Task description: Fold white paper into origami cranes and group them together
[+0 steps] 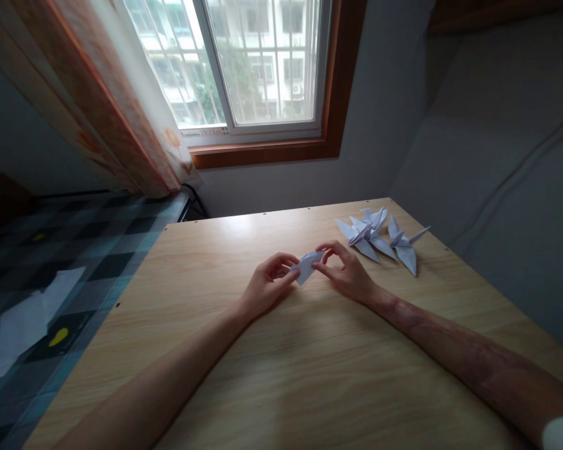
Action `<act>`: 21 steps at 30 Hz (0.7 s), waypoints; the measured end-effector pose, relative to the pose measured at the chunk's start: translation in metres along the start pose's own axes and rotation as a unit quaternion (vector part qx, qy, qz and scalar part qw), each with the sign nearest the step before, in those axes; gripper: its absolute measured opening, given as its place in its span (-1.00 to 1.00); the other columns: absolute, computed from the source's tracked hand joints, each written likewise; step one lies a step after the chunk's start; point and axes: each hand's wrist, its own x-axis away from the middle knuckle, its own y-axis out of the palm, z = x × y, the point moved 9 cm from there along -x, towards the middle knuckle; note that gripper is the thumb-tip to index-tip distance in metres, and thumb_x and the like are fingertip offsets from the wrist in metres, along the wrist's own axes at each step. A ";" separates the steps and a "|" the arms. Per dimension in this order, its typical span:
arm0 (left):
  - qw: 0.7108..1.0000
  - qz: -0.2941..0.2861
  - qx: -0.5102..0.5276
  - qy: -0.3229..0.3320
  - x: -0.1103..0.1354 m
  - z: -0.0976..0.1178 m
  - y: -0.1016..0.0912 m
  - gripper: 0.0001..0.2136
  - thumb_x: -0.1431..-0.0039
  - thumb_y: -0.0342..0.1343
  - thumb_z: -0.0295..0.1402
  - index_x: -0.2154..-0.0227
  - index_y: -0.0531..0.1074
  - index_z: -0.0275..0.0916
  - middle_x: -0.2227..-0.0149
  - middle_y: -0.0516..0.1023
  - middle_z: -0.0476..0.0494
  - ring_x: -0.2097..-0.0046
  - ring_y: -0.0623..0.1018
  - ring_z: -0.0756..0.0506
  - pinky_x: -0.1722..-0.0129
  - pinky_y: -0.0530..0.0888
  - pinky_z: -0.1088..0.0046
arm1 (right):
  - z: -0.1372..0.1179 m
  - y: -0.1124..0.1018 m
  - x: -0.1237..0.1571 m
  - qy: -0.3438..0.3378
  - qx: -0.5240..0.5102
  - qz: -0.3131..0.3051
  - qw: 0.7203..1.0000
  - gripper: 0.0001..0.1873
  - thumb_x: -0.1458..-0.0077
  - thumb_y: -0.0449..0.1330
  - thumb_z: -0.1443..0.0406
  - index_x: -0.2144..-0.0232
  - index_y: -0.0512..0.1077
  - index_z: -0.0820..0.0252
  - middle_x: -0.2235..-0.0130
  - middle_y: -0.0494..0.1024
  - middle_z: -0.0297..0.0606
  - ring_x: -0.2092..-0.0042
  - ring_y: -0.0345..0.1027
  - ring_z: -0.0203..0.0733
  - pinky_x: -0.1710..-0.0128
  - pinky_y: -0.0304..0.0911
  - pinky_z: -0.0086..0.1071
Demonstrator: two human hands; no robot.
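A small folded piece of white paper (306, 267) is held between my two hands, above the middle of the wooden table. My left hand (273, 279) pinches its left edge between thumb and fingers. On the opposite side, my right hand (344, 270) grips the paper's right edge, its thumb on the near face and its fingers behind. The paper is tilted, and its exact fold is too small to make out. Beyond my right hand lie several white origami cranes (366, 232), bunched together, with another origami crane (406, 247) just to their right.
The wooden table (244, 362) fills the foreground; its far edge faces a wall under a barred window (267, 62). To the left is a bed with a checked cover (122, 240), with white paper sheets (23, 322) on it. A curtain (107, 81) hangs at upper left.
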 end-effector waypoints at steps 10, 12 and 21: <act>1.000 -0.021 -0.011 -0.003 0.003 -0.002 0.003 -0.57 -0.17 0.51 -0.21 -0.03 0.62 -0.31 0.08 0.75 -0.25 0.14 0.74 -0.15 0.06 0.68 0.33 | -0.023 -0.006 -0.001 -0.100 0.003 0.008 0.995 -0.70 -0.31 0.42 0.20 -0.04 0.50 0.02 -0.22 0.57 -0.09 -0.04 0.57 0.02 -0.16 0.48 0.00; 1.000 -0.019 -0.015 0.006 0.003 0.002 0.004 -0.56 -0.15 0.52 -0.23 -0.03 0.62 -0.32 0.07 0.75 -0.26 0.13 0.75 -0.16 0.00 0.69 0.28 | -0.027 -0.007 -0.001 -0.118 0.027 0.013 0.993 -0.68 -0.29 0.44 0.21 -0.03 0.51 0.02 -0.19 0.56 -0.08 -0.15 0.51 0.09 -0.22 0.43 0.04; 0.999 -0.026 -0.037 0.030 0.004 0.004 0.008 -0.58 -0.18 0.50 -0.24 -0.04 0.64 -0.30 0.00 0.75 -0.27 0.05 0.75 -0.17 -0.14 0.69 0.16 | -0.037 -0.005 0.002 -0.145 0.079 0.000 0.986 -0.66 -0.26 0.47 0.19 -0.02 0.52 0.02 -0.05 0.59 -0.11 -0.10 0.48 0.11 -0.13 0.40 0.02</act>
